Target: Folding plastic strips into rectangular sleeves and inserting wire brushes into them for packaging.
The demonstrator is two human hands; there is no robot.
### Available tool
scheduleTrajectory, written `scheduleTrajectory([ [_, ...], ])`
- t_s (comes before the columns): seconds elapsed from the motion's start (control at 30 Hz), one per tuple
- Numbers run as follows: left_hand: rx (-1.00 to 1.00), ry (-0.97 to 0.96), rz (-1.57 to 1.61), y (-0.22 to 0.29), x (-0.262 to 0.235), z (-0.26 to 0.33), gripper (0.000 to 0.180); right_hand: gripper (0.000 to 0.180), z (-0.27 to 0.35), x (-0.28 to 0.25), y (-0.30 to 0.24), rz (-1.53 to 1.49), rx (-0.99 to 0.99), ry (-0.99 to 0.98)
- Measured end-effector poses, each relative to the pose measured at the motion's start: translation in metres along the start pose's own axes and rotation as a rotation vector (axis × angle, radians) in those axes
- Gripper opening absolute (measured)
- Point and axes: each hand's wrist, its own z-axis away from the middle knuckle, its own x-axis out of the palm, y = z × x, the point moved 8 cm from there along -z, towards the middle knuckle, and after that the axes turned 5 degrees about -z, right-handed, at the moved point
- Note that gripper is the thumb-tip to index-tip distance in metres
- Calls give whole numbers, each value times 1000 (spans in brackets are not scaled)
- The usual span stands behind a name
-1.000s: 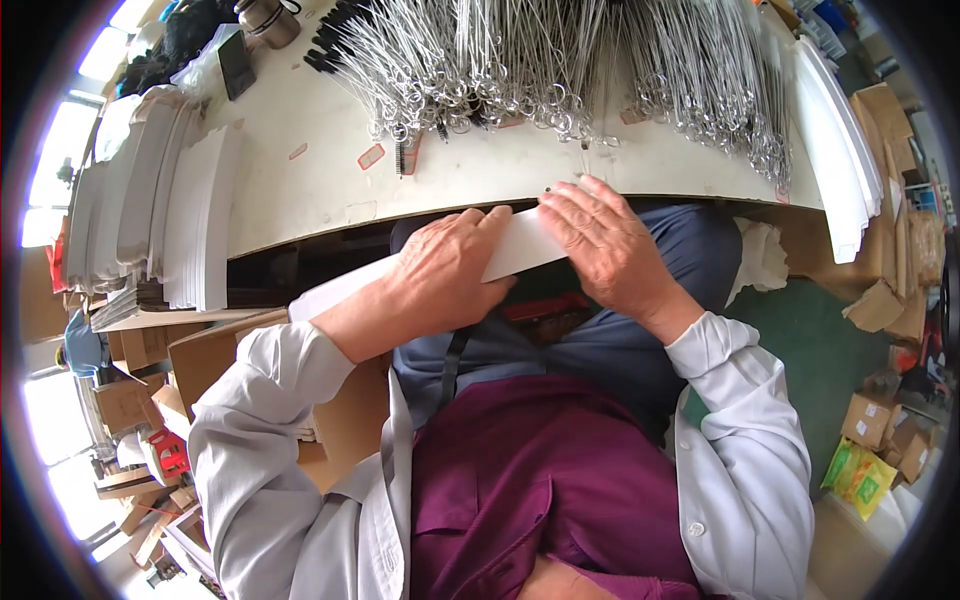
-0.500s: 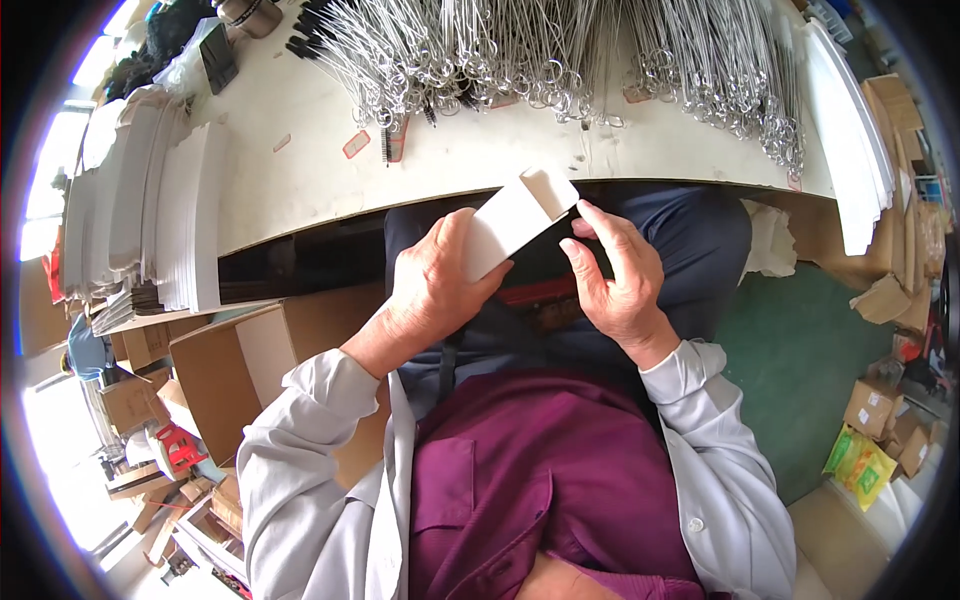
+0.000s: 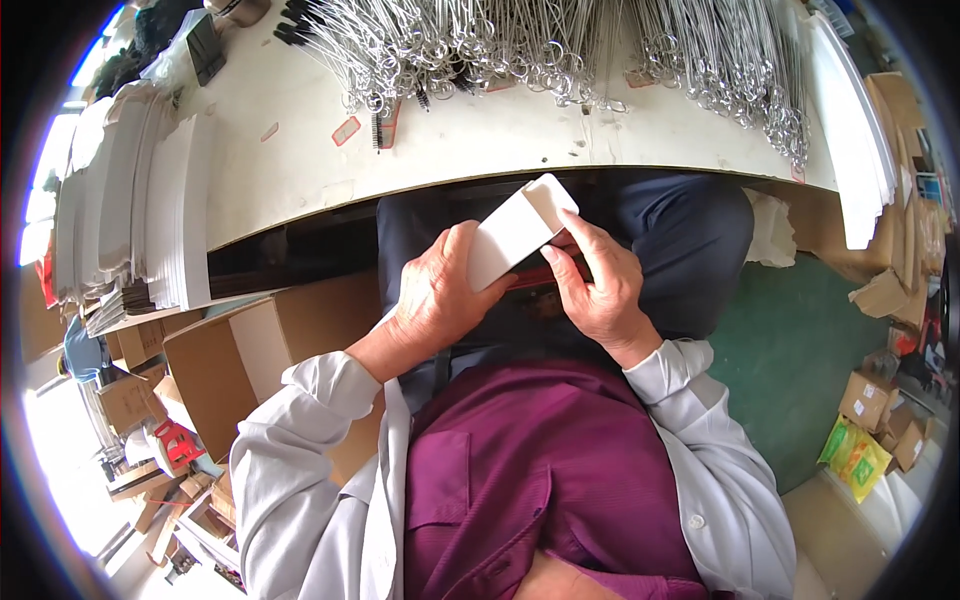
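Note:
Over my lap, in front of the table's edge, my left hand (image 3: 437, 287) is wrapped round a narrow white cardboard box (image 3: 507, 237). The box is tilted, its upper right end standing open with a flap (image 3: 549, 197) raised there. My right hand (image 3: 603, 293) is at that end. Its index fingertip rests against the box by the flap, and its thumb lies at the lower edge. The other right fingers are partly hidden.
Many wire-handled brushes with looped ends (image 3: 460, 60) lie along the back of the table (image 3: 300, 170). Stacks of flat white cartons (image 3: 180, 215) stand at left, more white card (image 3: 855, 150) at right. An opened brown cardboard box (image 3: 225, 370) sits below left.
My right hand has moved left and closed in on the open end of the box, its fingers now touching it. My left hand keeps its hold. The view has shifted slightly.

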Motion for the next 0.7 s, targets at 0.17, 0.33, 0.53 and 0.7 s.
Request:
scheduleTrajectory([
  [0.17, -48, -70, 8, -6, 10, 6, 67, 32, 5, 10, 6, -62, 93, -16],
  [0.33, -58, -199, -25, -12, 20, 15, 69, 28, 27, 35, 45, -462, 625, -221],
  [0.53, 61, -366, 169, -3, 15, 21, 86, 28, 31, 42, 41, -498, 685, -337],
  [0.7, -34, -404, 225, -3, 14, 10, 84, 26, 40, 58, 37, -517, 738, -489],
])
